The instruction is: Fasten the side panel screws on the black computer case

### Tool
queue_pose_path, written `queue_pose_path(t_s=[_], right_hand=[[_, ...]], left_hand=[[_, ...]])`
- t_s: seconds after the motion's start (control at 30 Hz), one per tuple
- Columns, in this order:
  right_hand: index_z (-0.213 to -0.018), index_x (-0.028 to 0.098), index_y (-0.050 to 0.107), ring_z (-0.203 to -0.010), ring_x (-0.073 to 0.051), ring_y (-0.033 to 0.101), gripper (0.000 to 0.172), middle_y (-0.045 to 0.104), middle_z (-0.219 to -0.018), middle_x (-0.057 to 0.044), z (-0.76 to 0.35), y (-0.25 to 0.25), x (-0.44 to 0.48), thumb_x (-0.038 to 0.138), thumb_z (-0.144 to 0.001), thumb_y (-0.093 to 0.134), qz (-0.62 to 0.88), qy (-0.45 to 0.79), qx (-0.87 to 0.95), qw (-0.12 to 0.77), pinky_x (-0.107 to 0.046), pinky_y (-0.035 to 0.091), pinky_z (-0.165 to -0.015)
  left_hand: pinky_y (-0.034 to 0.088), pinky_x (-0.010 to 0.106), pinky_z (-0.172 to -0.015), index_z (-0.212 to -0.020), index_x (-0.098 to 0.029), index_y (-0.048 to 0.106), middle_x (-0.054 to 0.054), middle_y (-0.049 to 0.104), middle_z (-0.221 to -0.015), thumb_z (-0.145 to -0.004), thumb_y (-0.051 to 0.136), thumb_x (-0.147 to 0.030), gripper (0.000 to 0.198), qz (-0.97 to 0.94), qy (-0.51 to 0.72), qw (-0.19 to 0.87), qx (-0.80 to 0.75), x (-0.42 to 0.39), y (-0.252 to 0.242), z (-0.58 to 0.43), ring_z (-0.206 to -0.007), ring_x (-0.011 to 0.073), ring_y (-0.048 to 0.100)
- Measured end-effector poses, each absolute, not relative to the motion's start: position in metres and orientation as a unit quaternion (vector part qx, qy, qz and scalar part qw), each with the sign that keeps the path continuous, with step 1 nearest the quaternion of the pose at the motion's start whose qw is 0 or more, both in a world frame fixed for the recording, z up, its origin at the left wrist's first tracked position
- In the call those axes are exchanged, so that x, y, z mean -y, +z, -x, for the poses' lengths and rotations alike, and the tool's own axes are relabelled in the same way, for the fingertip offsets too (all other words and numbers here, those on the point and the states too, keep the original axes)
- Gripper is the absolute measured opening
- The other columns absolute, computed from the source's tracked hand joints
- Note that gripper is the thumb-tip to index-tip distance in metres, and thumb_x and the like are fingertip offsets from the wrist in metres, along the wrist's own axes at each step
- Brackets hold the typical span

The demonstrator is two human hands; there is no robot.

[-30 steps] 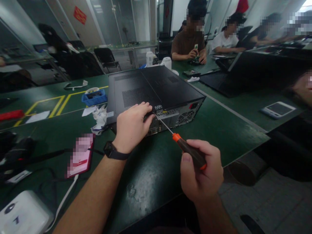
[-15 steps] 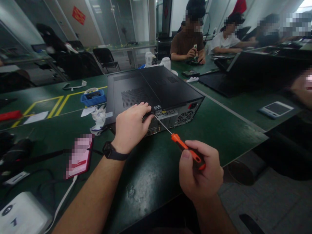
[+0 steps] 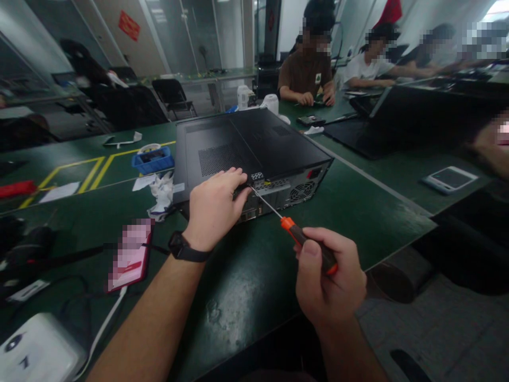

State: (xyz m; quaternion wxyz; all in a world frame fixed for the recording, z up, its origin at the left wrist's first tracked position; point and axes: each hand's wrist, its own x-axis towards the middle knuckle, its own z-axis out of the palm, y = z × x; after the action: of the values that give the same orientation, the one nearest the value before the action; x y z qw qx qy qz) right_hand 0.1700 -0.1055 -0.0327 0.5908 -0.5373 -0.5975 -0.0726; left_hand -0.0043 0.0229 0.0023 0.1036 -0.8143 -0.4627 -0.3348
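Observation:
A black computer case (image 3: 254, 143) lies flat on the green table (image 3: 350, 212), its rear panel with a fan grille facing me. My left hand (image 3: 214, 207) rests on the near top edge of the case, fingers curled over the edge beside the rear panel, a black watch on the wrist. My right hand (image 3: 328, 281) is closed around the orange and black handle of a screwdriver (image 3: 296, 233). The thin shaft runs up and left, and its tip meets the rear panel just below my left fingertips.
A phone (image 3: 129, 257) with a cable lies left of my arm, a white device (image 3: 35, 350) at the bottom left. A crumpled white cloth (image 3: 163, 193) and blue tray (image 3: 153, 159) sit beside the case. Other people sit at the far tables. A laptop (image 3: 393, 116) stands at right.
My right hand has shifted its grip slightly on the screwdriver handle, which has turned in place; the tip stays on the rear panel. My left hand has not moved.

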Motion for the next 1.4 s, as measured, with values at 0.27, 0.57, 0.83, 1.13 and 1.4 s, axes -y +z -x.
queue_pose_path(t_s=[0.27,0.57,0.83,1.13,1.4], right_hand=[[-0.112,0.02,0.063,-0.073,-0.014,0.072,0.022,0.072,-0.092,-0.001,-0.1693,-0.0287,0.1048,0.019,-0.09,0.063,0.525,-0.09,0.612,0.584,-0.026,0.058,-0.064],[-0.113,0.02,0.063,-0.072,-0.014,0.072,0.023,0.073,-0.093,-0.002,-0.1711,-0.0305,0.105,0.021,-0.09,0.064,0.513,-0.072,0.613,0.597,-0.026,0.059,-0.062],[-0.117,0.02,0.063,-0.067,-0.012,0.07,0.023,0.071,-0.087,0.0,-0.1722,-0.0332,0.1061,0.022,-0.094,0.062,0.523,-0.045,0.61,0.594,-0.024,0.056,-0.061],[-0.112,0.021,0.065,-0.061,-0.013,0.068,0.02,0.073,-0.085,0.0,-0.1726,-0.0351,0.1044,0.02,-0.093,0.062,0.52,-0.089,0.614,0.587,-0.025,0.054,-0.055],[-0.112,0.021,0.064,-0.067,-0.014,0.07,0.022,0.073,-0.088,-0.001,-0.1716,-0.0316,0.1039,0.02,-0.09,0.061,0.51,-0.095,0.627,0.582,-0.027,0.058,-0.06]], left_hand=[[0.052,0.039,-0.113,-0.114,-0.021,0.075,0.006,0.076,-0.13,-0.094,0.067,-0.025,0.022,0.815,-0.33,0.091,0.466,-0.0224,0.0026,0.0046,-0.125,0.0234,0.07],[0.052,0.04,-0.113,-0.114,-0.02,0.075,0.007,0.075,-0.13,-0.093,0.067,-0.024,0.023,0.816,-0.331,0.093,0.465,-0.0216,0.0023,0.0049,-0.124,0.0237,0.07],[0.052,0.04,-0.114,-0.114,-0.021,0.075,0.006,0.075,-0.13,-0.094,0.067,-0.024,0.023,0.815,-0.328,0.086,0.47,-0.0214,0.004,0.0042,-0.124,0.0235,0.07],[0.054,0.04,-0.112,-0.113,-0.019,0.075,0.008,0.076,-0.129,-0.094,0.067,-0.024,0.022,0.815,-0.332,0.101,0.464,-0.0215,0.0033,0.0044,-0.123,0.0242,0.071],[0.053,0.04,-0.113,-0.114,-0.021,0.075,0.006,0.075,-0.13,-0.094,0.067,-0.024,0.022,0.815,-0.329,0.087,0.469,-0.0221,0.0029,0.0048,-0.125,0.024,0.07]])
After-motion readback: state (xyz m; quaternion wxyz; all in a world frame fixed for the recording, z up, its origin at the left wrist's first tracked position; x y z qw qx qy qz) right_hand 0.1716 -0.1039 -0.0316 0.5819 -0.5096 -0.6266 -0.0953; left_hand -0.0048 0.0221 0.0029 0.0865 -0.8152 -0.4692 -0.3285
